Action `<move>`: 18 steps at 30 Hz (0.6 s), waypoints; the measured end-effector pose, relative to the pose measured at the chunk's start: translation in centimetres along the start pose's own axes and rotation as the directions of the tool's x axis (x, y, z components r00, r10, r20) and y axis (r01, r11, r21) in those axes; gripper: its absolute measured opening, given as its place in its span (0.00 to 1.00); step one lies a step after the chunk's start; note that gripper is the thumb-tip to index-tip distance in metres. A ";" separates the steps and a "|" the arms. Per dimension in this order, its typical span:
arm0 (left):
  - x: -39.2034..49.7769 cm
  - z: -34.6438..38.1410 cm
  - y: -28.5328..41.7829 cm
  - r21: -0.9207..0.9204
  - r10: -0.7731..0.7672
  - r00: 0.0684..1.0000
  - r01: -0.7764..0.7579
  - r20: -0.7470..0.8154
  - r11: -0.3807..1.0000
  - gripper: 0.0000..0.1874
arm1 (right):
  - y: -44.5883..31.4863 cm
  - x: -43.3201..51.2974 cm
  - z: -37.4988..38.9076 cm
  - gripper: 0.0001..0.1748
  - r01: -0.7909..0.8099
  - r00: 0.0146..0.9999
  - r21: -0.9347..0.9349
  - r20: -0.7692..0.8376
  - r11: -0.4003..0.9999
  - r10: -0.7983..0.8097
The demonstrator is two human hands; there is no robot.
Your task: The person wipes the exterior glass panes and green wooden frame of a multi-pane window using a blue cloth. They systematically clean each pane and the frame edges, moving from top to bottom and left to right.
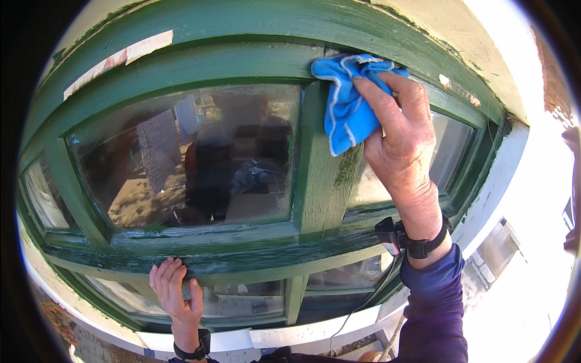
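Observation:
My right hand [404, 127] grips a bunched blue cloth [347, 111] with white stitched edges. The cloth lies against the top of a green wooden mullion [320, 186], where it meets the upper rail of a window frame [254, 61]. Lower down on the left, my left hand [174, 288] has its fingertips on the edge of the green horizontal rail [272, 263] and holds nothing. Between the mullion and the left side of the frame sits a glass pane [218, 149] with reflections. The green paint is worn and chipped in places.
Whitish tape strips [120, 61] stick to the upper frame. Smaller lower panes [247, 299] sit above a white sill [313, 331]. A thin cable [358, 306] hangs from the device on my right wrist [390, 236]. Bright pale wall [492, 181] edges the frame on the right.

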State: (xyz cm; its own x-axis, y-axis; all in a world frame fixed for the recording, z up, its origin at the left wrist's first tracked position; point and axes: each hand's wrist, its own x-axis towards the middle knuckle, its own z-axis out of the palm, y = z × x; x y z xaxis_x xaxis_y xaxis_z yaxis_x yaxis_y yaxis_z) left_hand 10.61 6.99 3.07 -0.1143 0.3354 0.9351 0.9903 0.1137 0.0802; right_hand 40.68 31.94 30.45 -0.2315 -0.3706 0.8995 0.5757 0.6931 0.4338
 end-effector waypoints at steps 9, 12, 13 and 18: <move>-0.3 0.3 -0.2 -0.012 0.016 1.000 -0.016 -0.010 1.000 0.15 | 15.7 -7.2 -5.4 0.20 -0.339 0.939 -0.441 -0.106 0.831 0.327; -0.4 0.5 -0.3 -0.006 0.022 1.000 -0.022 -0.008 1.000 0.16 | 21.0 -9.6 -7.5 0.19 -0.325 0.942 -0.478 -0.087 0.816 0.325; -0.4 0.5 -0.3 -0.001 0.021 1.000 -0.021 -0.006 1.000 0.16 | 22.6 -10.4 -8.1 0.19 -0.287 0.952 -0.501 -0.057 0.816 0.300; -0.7 0.5 -0.7 0.010 0.024 1.000 -0.024 0.006 1.000 0.15 | 28.3 -13.7 -10.4 0.21 -0.508 0.818 -0.595 -0.106 0.623 0.565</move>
State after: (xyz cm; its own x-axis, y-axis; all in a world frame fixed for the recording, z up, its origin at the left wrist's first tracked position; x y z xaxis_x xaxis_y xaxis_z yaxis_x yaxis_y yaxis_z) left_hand 10.01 7.09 2.16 -0.0907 0.3432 0.9349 0.9919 0.1147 0.0541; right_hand 68.31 50.23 29.89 0.2195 0.0228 0.9753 0.9427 0.2524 -0.2181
